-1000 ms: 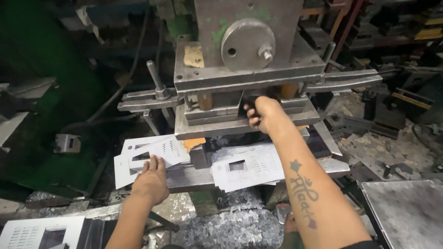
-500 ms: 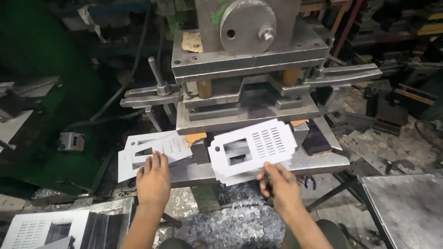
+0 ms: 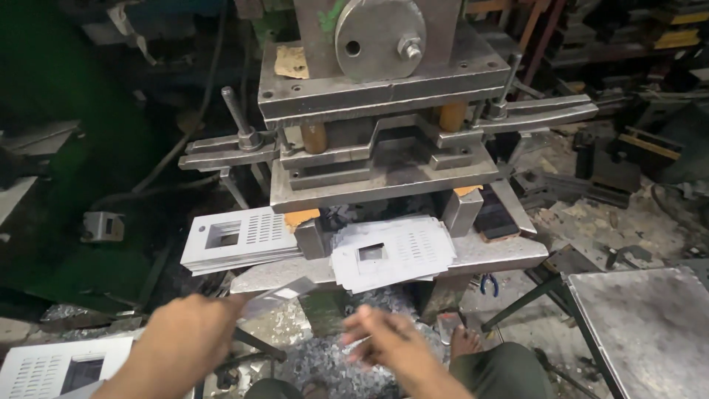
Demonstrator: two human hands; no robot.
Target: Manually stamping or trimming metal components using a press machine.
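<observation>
At the lower left of the frame the left hand (image 3: 185, 336) pinches a thin grey metal sheet (image 3: 284, 290) by its near edge. The sheet is seen almost edge-on and blurred, so only a narrow sliver with a pale patch shows — its punched pattern cannot be made out here. It hangs just in front of the press bench (image 3: 495, 255), below the stacks. The right hand (image 3: 388, 343) sits at lower centre, fingers spread and holding nothing, smeared by motion; it is apart from the left hand and close under the middle stack.

That middle stack of punched sheets (image 3: 391, 251) lies on the bench at the centre of the frame: pale grey, each sheet with a square window and rows of small slots, the pile slightly fanned. A second stack (image 3: 236, 238) of the same kind rests to its left, jutting out past the bench edge. Above both stands the heavy steel press (image 3: 377, 111), its top cut off by the upper frame edge.

At the lower left corner another slotted panel (image 3: 44, 369) is partly cut off. A bare metal table (image 3: 650, 325) fills the lower right, and metal scrap (image 3: 325, 362) litters the floor between the arms — its pieces too small to tell apart.
</observation>
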